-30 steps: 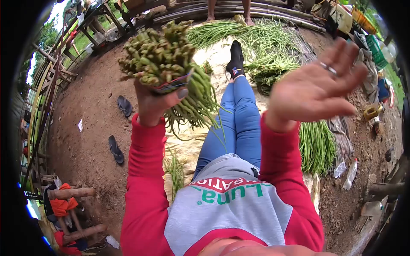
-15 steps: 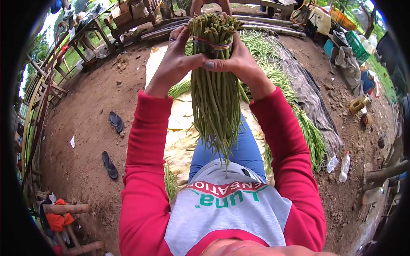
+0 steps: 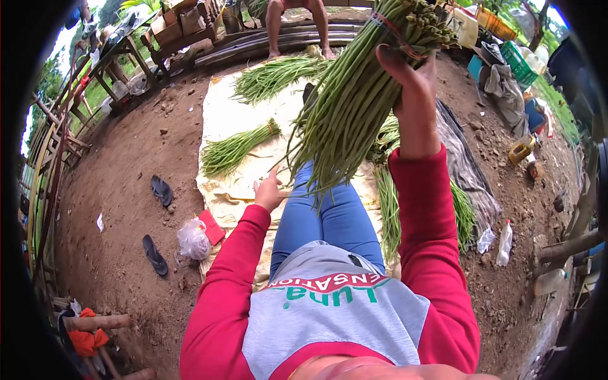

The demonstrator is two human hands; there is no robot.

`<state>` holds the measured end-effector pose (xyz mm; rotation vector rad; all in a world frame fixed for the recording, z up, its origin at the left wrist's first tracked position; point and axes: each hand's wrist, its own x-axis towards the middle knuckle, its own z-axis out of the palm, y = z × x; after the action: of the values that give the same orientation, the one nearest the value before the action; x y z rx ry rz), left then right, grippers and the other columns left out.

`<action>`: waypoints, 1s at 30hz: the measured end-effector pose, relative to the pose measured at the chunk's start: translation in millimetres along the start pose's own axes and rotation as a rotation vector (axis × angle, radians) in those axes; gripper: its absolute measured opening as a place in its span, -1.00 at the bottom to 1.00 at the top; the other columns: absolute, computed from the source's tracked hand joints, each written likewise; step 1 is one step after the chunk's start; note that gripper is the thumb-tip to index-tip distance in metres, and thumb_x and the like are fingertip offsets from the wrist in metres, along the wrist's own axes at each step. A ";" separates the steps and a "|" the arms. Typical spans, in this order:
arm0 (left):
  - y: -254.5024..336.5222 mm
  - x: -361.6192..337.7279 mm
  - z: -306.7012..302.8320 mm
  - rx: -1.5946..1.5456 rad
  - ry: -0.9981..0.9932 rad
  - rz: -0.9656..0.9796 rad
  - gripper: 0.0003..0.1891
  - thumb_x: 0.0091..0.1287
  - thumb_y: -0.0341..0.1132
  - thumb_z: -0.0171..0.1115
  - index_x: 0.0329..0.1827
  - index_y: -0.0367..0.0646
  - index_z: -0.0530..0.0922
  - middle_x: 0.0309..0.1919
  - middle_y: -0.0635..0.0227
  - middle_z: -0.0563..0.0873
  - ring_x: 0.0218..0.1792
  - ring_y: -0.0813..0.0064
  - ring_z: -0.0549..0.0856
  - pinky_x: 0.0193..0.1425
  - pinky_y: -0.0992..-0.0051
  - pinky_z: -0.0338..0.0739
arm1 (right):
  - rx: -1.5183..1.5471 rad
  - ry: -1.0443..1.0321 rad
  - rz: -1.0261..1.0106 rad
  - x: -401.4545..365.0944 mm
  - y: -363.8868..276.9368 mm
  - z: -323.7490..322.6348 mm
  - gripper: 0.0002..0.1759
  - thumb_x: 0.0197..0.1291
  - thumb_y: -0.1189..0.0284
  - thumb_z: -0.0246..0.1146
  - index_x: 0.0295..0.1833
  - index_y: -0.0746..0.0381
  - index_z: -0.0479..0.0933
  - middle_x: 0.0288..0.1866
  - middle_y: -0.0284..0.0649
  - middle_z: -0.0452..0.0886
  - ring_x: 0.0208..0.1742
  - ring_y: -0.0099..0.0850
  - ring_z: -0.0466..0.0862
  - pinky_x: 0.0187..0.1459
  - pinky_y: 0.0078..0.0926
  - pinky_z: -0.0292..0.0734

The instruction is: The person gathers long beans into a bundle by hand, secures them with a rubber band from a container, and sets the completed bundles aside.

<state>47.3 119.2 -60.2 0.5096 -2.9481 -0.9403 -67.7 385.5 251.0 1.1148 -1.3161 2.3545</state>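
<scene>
My right hand (image 3: 411, 95) is wrapped round a large bundle of long green beans (image 3: 354, 101), raised at the upper right and tilted, tips hanging down to the left. A reddish band circles the bundle near its top end. Lower down, my left hand (image 3: 269, 192) is off the bundle, beside my left thigh, its fingers apart and nothing in them. To its upper left a tied bean bundle (image 3: 237, 151) lies on the pale sheet (image 3: 218, 114). More beans (image 3: 278, 77) lie at the sheet's far end.
Another person's bare legs (image 3: 297, 22) show beyond the sheet, before wooden poles (image 3: 221, 53). A plastic bag (image 3: 194, 239) and two dark slippers (image 3: 161, 190) are at the left. Dark cloth (image 3: 465, 171), more beans (image 3: 389, 209) and a bottle (image 3: 505, 244) lie right.
The bundle, held between both hands before, has moved right and tilted in my right hand. My left hand has let go and come down. The sheet with its other bundles and the bag now show.
</scene>
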 end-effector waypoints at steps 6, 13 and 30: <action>-6.5 64.0 -117.1 -1.317 0.694 -0.297 -0.32 0.55 0.06 0.03 0.49 -0.35 0.32 0.36 0.02 0.51 0.45 0.18 0.40 0.59 0.11 0.08 | 0.032 0.009 0.109 -6.0 -13.5 -39.1 -0.35 0.24 0.15 0.32 0.33 0.32 0.46 0.09 -0.11 0.69 0.01 -0.29 0.74 0.03 -0.30 0.67; 257.9 7.4 -143.6 -1.505 0.516 0.898 -0.16 0.58 0.32 -0.35 0.61 -0.25 0.02 0.38 0.06 0.48 0.51 0.22 0.29 0.64 0.19 -0.12 | 0.086 -0.182 0.217 -56.5 15.8 23.2 -0.37 -0.05 0.41 0.49 0.19 0.40 0.57 -0.04 -0.24 0.73 -0.02 -0.49 0.70 0.05 -0.50 0.61; 208.5 -21.7 -189.6 -1.015 -0.179 0.812 -0.16 0.05 -0.40 0.59 0.43 -0.24 0.35 0.19 0.27 0.63 0.17 0.42 0.64 0.25 0.38 0.57 | -0.474 -0.710 0.101 10.8 15.8 6.2 0.36 -0.25 -0.08 0.71 0.52 0.47 0.19 0.37 0.19 0.48 0.43 -0.08 0.48 0.49 -0.29 0.26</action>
<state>24.0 179.2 215.0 -0.7397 -1.9500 -2.0350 -80.1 369.7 250.5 1.8071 -2.0443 1.5775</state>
